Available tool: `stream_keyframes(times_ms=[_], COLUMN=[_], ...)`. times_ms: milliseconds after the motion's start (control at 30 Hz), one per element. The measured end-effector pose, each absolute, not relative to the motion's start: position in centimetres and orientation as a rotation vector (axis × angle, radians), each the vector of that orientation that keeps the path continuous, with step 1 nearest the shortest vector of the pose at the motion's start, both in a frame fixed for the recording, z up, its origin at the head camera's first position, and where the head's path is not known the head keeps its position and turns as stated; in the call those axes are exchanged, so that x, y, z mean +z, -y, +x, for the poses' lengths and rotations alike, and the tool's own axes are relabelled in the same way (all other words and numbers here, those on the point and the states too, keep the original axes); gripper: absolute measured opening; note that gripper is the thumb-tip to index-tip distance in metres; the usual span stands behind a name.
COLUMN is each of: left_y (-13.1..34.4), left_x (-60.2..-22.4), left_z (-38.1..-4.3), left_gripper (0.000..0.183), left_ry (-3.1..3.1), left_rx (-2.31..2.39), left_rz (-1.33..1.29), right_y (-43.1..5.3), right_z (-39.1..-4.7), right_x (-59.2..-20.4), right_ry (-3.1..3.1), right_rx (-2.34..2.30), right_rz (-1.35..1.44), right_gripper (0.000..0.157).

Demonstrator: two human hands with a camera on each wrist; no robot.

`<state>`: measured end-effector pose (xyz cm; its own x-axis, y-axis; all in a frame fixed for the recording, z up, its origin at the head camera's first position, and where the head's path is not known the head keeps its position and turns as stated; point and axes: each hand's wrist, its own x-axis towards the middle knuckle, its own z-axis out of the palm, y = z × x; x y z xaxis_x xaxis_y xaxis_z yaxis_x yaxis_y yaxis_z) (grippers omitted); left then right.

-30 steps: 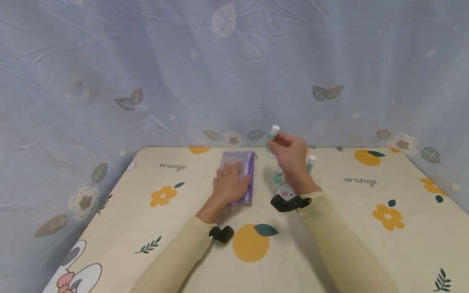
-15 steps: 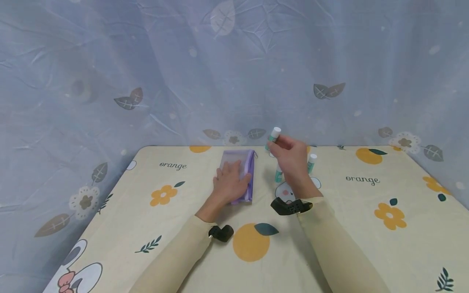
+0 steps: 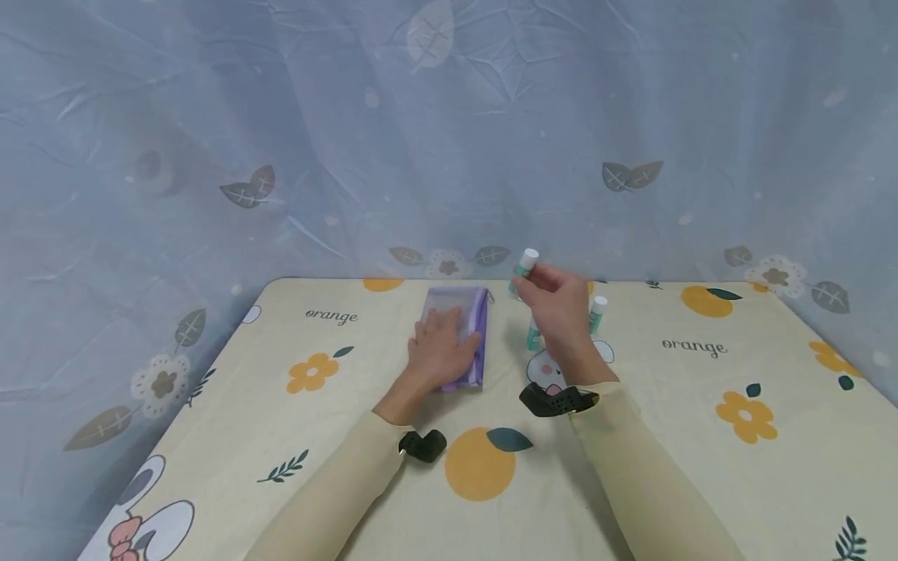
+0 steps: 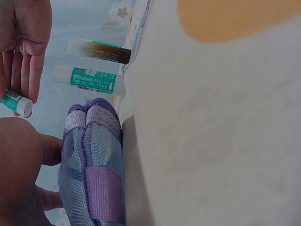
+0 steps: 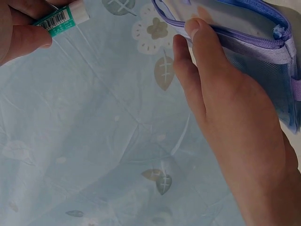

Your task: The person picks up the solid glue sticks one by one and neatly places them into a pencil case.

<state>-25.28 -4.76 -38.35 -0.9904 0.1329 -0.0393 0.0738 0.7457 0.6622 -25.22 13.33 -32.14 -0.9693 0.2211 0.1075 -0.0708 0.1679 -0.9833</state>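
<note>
My left hand point(image 3: 442, 351) rests with spread fingers on a purple mesh zip pouch point(image 3: 479, 319) lying on the table. The pouch's zipper edge point(image 5: 225, 33) gapes in the right wrist view. Above the table to the right, my right hand point(image 3: 561, 308) pinches a green-labelled glue stick point(image 3: 524, 262) with a white cap, tilted, between thumb and fingers. Two more such sticks stand on the table: one glue stick point(image 3: 534, 336) partly behind my right hand, another glue stick point(image 3: 596, 313) just right of it. Both standing sticks show beyond the pouch in the left wrist view.
A cream tablecloth point(image 3: 631, 436) printed with oranges and flowers covers the table. Its far edge meets a bluish patterned curtain point(image 3: 449, 156) hanging behind. Black wrist cameras point(image 3: 557, 400) sit on both my wrists.
My right hand has sunk slightly with the glue stick still pinched. The left hand and the pouch stay where they were.
</note>
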Motion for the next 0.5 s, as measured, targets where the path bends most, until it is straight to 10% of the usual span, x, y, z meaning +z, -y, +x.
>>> stream_keyframes(times_ms=[500], left_y=[4.8], left_x=[-38.4], left_z=[-25.3], left_gripper=[0.069], left_ry=[-2.879], left_rx=[1.067], left_rz=[0.177], right_y=[-11.9], right_z=[-25.0], right_x=[-33.0], right_ry=[2.256], right_rx=[1.842], right_rz=[-0.134], right_gripper=[0.038])
